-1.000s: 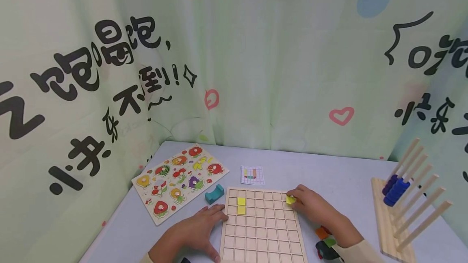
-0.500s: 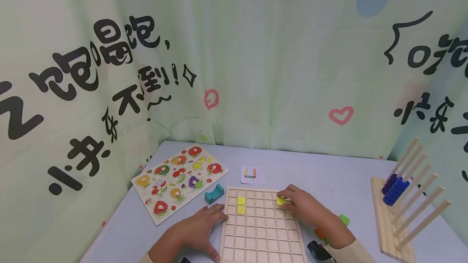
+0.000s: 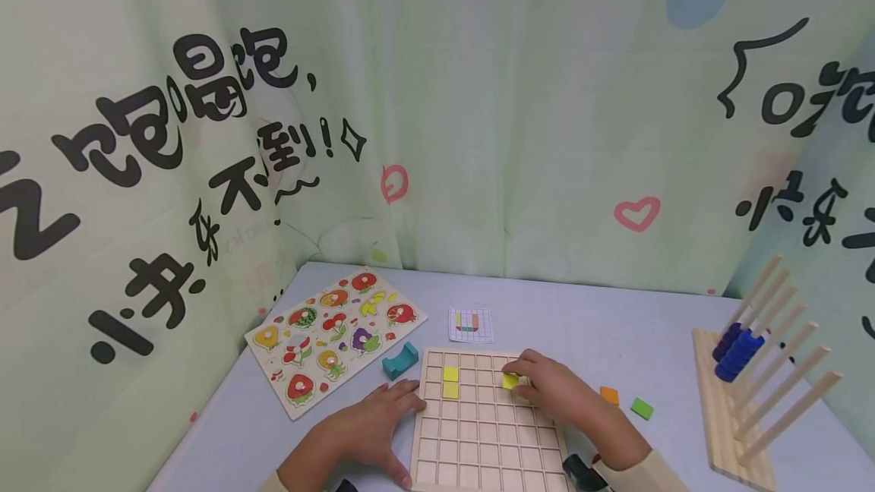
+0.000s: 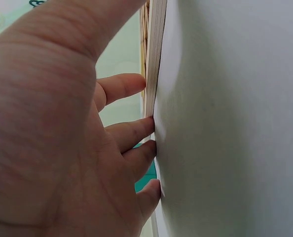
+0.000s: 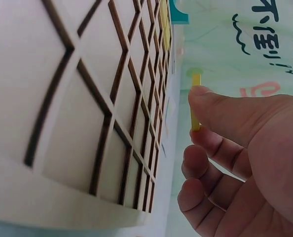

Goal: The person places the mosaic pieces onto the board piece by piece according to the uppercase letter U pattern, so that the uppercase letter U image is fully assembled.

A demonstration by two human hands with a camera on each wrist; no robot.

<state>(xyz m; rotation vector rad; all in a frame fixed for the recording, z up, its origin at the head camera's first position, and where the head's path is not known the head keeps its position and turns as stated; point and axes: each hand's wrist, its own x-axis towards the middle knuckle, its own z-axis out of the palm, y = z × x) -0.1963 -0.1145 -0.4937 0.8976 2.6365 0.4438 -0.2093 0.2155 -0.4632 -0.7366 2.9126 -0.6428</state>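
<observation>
A wooden grid board point(image 3: 488, 431) lies on the table, with two yellow square tiles point(image 3: 450, 383) one behind the other in its upper left cells. My right hand point(image 3: 557, 393) is over the board's upper right part and pinches another yellow tile point(image 3: 510, 380) between thumb and finger. In the right wrist view that yellow tile point(image 5: 196, 101) is seen edge-on, held above the grid. My left hand point(image 3: 372, 431) rests along the board's left edge with fingers spread. Its fingertips point(image 4: 149, 123) touch the board's side in the left wrist view.
A small pattern card point(image 3: 470, 326) lies behind the board. Left of it are a fruit puzzle board point(image 3: 335, 336) and a teal curved block point(image 3: 400, 361). An orange tile point(image 3: 610, 395) and a green tile point(image 3: 642, 408) lie on the right. Farther right stands a peg rack point(image 3: 731, 416) with blue rings.
My right hand has moved left across the board with the yellow tile, uncovering the orange and green tiles behind its wrist. My left hand stays at the board's edge.
</observation>
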